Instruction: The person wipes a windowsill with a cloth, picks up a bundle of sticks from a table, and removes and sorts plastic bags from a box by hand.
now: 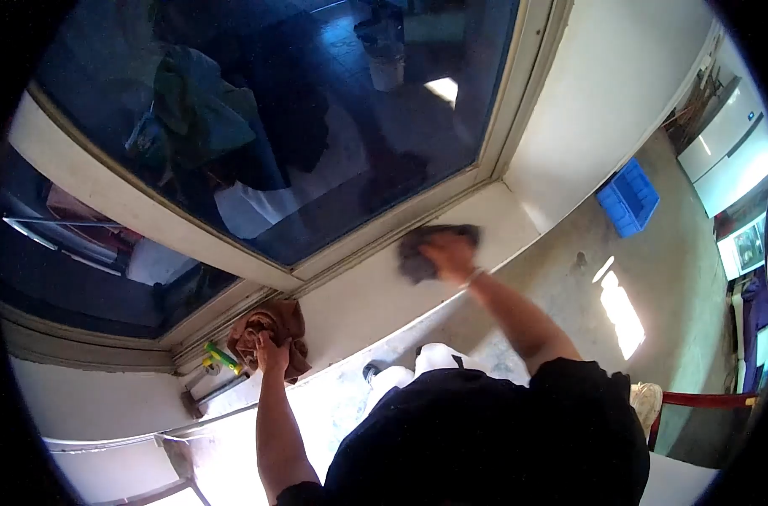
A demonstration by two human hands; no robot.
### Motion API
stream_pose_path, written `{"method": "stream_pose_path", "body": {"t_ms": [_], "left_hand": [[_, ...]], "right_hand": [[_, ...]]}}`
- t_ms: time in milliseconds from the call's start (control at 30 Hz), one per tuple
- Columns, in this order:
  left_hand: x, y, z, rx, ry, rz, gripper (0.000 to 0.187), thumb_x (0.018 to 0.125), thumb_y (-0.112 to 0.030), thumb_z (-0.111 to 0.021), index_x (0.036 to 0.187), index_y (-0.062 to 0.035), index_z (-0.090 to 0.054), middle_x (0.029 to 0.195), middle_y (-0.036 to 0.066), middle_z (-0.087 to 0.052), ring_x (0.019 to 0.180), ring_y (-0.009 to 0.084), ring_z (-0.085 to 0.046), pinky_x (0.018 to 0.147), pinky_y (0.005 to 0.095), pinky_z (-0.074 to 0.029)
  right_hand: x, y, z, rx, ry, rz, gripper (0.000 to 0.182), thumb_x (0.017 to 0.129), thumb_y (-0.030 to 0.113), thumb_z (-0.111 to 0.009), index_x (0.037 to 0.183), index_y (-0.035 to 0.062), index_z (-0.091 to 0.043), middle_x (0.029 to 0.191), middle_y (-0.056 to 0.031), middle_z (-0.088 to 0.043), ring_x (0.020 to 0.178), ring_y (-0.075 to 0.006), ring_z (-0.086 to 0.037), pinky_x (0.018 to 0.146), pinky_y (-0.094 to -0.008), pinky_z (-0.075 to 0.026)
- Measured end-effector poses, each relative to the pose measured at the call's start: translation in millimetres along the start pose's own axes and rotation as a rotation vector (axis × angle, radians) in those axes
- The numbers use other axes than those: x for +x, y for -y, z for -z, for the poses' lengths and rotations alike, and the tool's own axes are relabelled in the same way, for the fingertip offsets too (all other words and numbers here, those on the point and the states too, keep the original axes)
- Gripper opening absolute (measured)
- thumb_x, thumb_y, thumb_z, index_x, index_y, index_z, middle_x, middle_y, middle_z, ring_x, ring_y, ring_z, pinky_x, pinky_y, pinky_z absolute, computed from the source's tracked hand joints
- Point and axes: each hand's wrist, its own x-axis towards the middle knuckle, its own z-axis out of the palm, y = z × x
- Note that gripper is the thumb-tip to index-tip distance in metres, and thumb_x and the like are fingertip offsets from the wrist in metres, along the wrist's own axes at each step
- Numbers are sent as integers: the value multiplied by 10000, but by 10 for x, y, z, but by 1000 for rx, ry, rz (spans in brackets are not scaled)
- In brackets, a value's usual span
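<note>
A white window sill (350,316) runs below a large framed window pane (384,160). On the sill, toward its right part, my right hand (451,255) presses on a dark grey cloth (417,255), slightly blurred. My left hand (272,352) is closed on a crumpled brown cloth (293,325) at the sill's left part, close to the window frame. Just left of the brown cloth lies a tool with a green and yellow handle (222,357).
A blue plastic crate (628,198) stands on the floor at the right, near a white refrigerator (725,152). A red wooden bar (708,400) is at the lower right. Sunlight falls on the floor.
</note>
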Motion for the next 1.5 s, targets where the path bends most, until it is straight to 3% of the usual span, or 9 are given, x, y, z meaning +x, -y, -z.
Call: {"method": "stream_pose_path", "body": {"t_ms": [233,400,500,600,700,1033,1300,1433,1500], "left_hand": [[-7,-204,198,45,67,2,508,692,-286,-637,1081,-90,-377,1035,211,-530,951,382,-516,809,440,-418],[509,624,-544,281,109,-216,494,684,-290,-621,1071,-85,-392,1047,224,-528,967,382,-515,802,445,-420],[157,-9,89,16,145,7,481,684,-300,-616,1059,-87,-403,1056,213,-527,966,387,-511,803,447,-416],[87,-73,154,-37,128,20,455,686,-307,-617,1034,-97,-412,1029,196,-535,953,385,-509,792,450,-412],[91,46,11,-85,51,-24,429,683,-307,-625,1002,-107,-420,999,177,-536,928,376,-510,776,451,-411],[34,-12,28,-107,-50,-22,466,632,-292,-693,963,-81,-441,981,167,-530,905,367,-514,755,441,-415],[63,-83,154,-117,112,44,447,657,-282,-670,991,-81,-450,988,201,-545,933,372,-518,787,429,-412],[101,-25,69,-42,71,64,437,674,-277,-640,1013,-83,-445,978,210,-554,943,374,-520,795,428,-410],[136,13,45,-54,83,24,446,679,-279,-626,1035,-86,-437,997,210,-551,957,376,-515,816,427,-404]], "right_hand": [[-1633,-1162,1385,-10,295,-964,417,622,34,-517,1028,119,-558,975,-136,-566,929,-318,-529,769,-400,-430],[-1140,-432,1762,119,-21,-713,449,616,-4,-524,1044,125,-565,983,-121,-566,927,-321,-525,793,-377,-423],[-380,153,1566,88,6,-282,228,788,156,-493,988,106,-590,973,-115,-582,830,-299,-571,722,-357,-459],[190,603,802,70,-104,149,378,634,91,-547,1003,165,-587,1073,-53,-522,981,-244,-490,809,-408,-373],[622,1055,134,57,-124,304,361,712,151,-500,1065,211,-548,1089,-1,-493,1007,-194,-443,818,-370,-336],[503,317,150,-148,-127,116,261,744,206,-472,979,257,-573,997,23,-504,955,-200,-439,775,-401,-340],[-258,-1273,854,-272,311,-894,501,686,99,-505,1181,138,-440,1067,-139,-499,968,-330,-504,816,-420,-431],[-542,-1134,1227,-279,391,-813,409,665,141,-576,1069,112,-518,955,-123,-552,881,-311,-550,760,-423,-445],[-518,-933,1315,-176,80,-635,408,619,138,-612,1023,128,-558,972,-117,-560,854,-305,-555,731,-420,-438]]}}
